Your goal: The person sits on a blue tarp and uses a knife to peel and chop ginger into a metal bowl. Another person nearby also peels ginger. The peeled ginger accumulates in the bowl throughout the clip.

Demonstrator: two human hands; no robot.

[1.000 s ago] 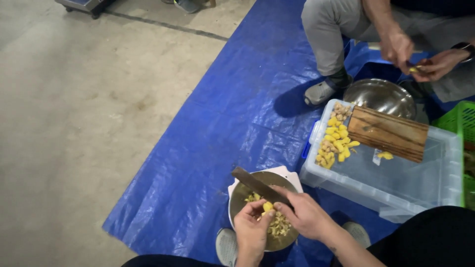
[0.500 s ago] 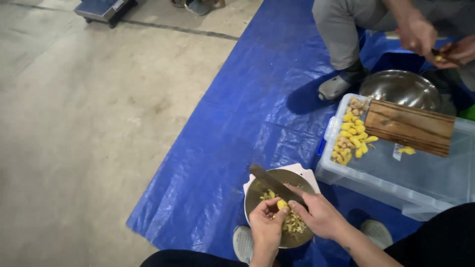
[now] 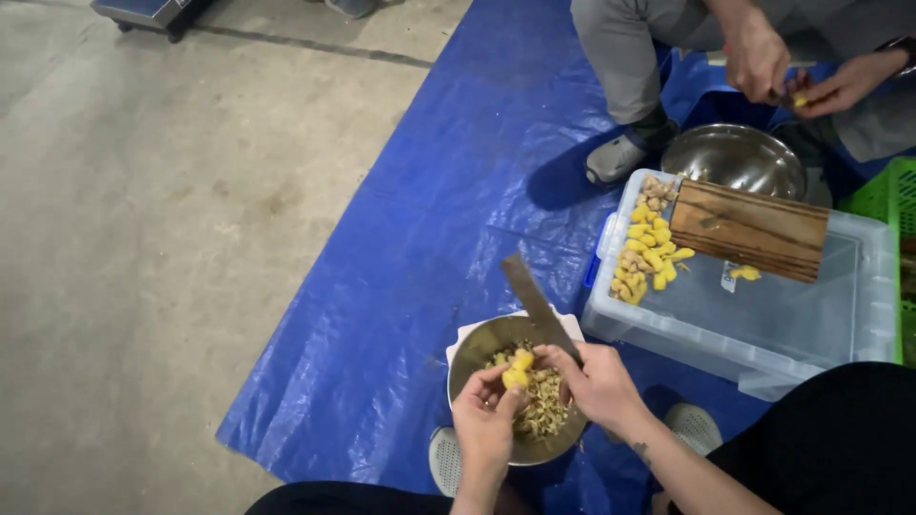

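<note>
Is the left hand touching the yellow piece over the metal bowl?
Touching. The head view shows the left hand pinching the yellow piece at its fingertips, no gap visible, above the metal bowl. The right hand holds the knife beside it.

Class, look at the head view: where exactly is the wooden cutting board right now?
The wooden cutting board lies on the clear plastic bin's lid at upper right, beside a pile of yellow peeled pieces and just below the empty steel bowl.

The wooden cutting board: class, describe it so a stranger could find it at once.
Start at the blue tarp, then the clear plastic bin on its right side. The wooden cutting board lies on the bin's lid, the only brown slab, beside yellow peeled pieces.
</note>
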